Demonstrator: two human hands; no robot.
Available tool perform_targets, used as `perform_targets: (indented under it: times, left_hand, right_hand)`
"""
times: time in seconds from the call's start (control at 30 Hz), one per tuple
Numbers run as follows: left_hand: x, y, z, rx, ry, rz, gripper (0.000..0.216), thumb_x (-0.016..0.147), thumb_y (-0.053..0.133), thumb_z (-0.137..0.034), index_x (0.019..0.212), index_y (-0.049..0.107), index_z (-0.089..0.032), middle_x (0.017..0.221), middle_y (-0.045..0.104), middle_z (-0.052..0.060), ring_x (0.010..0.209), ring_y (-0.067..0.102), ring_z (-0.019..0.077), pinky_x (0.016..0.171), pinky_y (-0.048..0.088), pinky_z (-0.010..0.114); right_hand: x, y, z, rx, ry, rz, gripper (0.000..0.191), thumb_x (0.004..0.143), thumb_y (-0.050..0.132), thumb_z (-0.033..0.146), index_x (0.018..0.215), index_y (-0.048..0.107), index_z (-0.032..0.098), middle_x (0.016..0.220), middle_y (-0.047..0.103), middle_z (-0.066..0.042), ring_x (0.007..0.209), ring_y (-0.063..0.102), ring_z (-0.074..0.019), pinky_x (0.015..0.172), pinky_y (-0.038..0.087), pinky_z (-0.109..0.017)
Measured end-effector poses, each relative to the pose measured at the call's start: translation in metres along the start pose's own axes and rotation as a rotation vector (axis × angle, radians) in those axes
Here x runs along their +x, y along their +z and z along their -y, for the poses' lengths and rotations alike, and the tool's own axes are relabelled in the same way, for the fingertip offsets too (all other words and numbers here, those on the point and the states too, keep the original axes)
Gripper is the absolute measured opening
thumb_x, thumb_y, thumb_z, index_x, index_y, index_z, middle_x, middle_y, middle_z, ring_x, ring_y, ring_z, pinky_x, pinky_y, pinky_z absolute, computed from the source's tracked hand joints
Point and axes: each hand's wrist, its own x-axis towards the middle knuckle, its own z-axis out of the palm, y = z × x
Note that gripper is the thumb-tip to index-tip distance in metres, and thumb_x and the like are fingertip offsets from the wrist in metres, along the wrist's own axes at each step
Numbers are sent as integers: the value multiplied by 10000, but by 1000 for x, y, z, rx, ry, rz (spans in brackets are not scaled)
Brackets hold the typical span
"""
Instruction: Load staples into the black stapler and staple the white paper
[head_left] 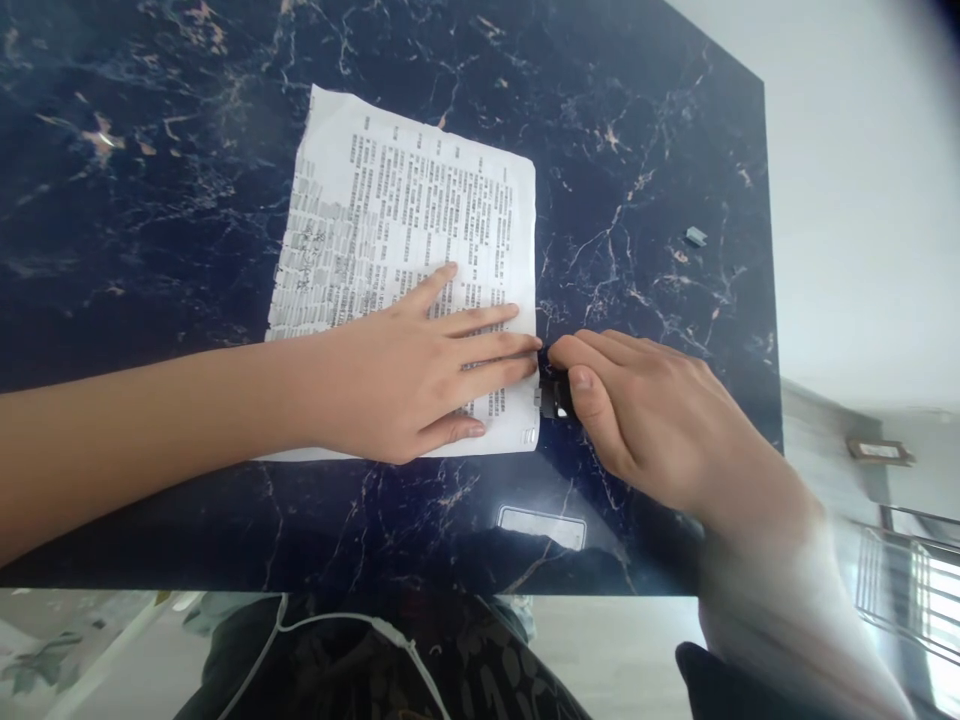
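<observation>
A printed sheet of paper (390, 210) with a torn top edge lies on the dark blue marble table (150, 180). My left hand (409, 375) rests flat on the sheet's lower right part, fingers stretched out towards the right edge. My right hand (652, 415) is closed over a small black stapler (553, 395) that sits against the paper's right edge near its lower corner. Most of the stapler is hidden under my fingers.
A small strip of staples (696, 236) lies on the table at the right. The table's right edge (769, 300) and near edge (375, 590) border pale floor. My lap and a white cable (337, 625) show below the near edge.
</observation>
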Motion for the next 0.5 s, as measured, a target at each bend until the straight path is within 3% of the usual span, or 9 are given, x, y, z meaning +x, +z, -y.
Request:
perform_targets:
  times: [0.2,0.37,0.5]
  left_hand:
    - [0,4,4,39,21,-16,635,1099,438,-536,1693,383,-316,1768,367,32,1679,250,321,1364,-92,609]
    - [-1,4,6,93,46,-8,653,1107,438,-531,1714,338,-313,1782,320,39,1689,218,307,1365,-104,613]
    - [-1,1,5,91,53,-8,618,1111,458,-486,1702,365,-330,1775,341,40,1680,249,311,1366,-59,633]
  right_hand:
    - [3,10,9,-210,60,-78,377,1134,318,316,945,622,198,857,652,-110,714,506,-231,647,307,-399]
    - [-7,-3,-15,91,-91,54,292,1120,461,483,1061,582,224,969,666,-74,794,574,-222,652,389,-352]
    - [-19,-17,-38,83,-58,112,203,1077,564,438,1032,555,239,927,642,-41,717,558,-188,609,371,-332]
